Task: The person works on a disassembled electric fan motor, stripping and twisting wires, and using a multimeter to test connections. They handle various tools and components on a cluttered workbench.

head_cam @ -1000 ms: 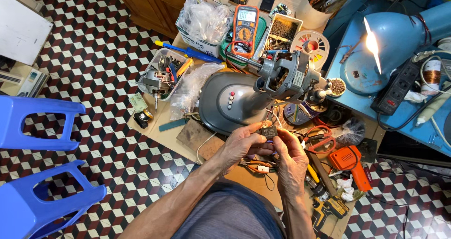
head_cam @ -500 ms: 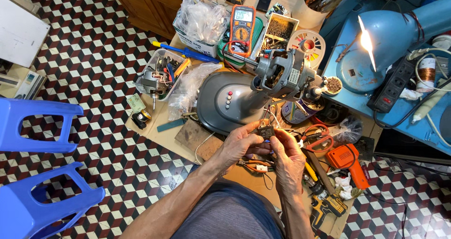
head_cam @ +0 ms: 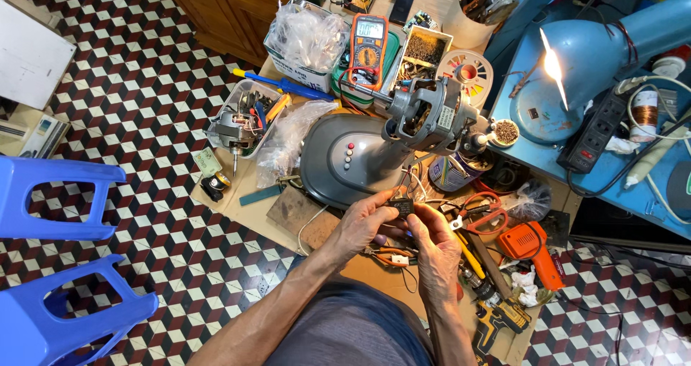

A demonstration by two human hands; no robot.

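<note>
My left hand (head_cam: 363, 226) and my right hand (head_cam: 437, 247) meet over the low workbench and pinch a small black box-shaped part (head_cam: 400, 206) between their fingertips. Thin wires run from that part up toward the grey fan base (head_cam: 345, 161). The bare fan motor (head_cam: 430, 113) stands on the base just beyond my hands. Red-handled scissors (head_cam: 481, 211) lie right of my right hand.
An orange multimeter (head_cam: 368, 41), a bag of parts (head_cam: 306, 35), a tray of parts (head_cam: 245, 118) and a blue screwdriver (head_cam: 284, 85) lie behind the fan. A lit blue desk lamp (head_cam: 590, 56), a power strip (head_cam: 594, 128) and an orange tool (head_cam: 529, 247) are at the right. Blue stools (head_cam: 50, 265) stand at the left.
Both hands stay together on the small black part; only my view has shifted slightly.
</note>
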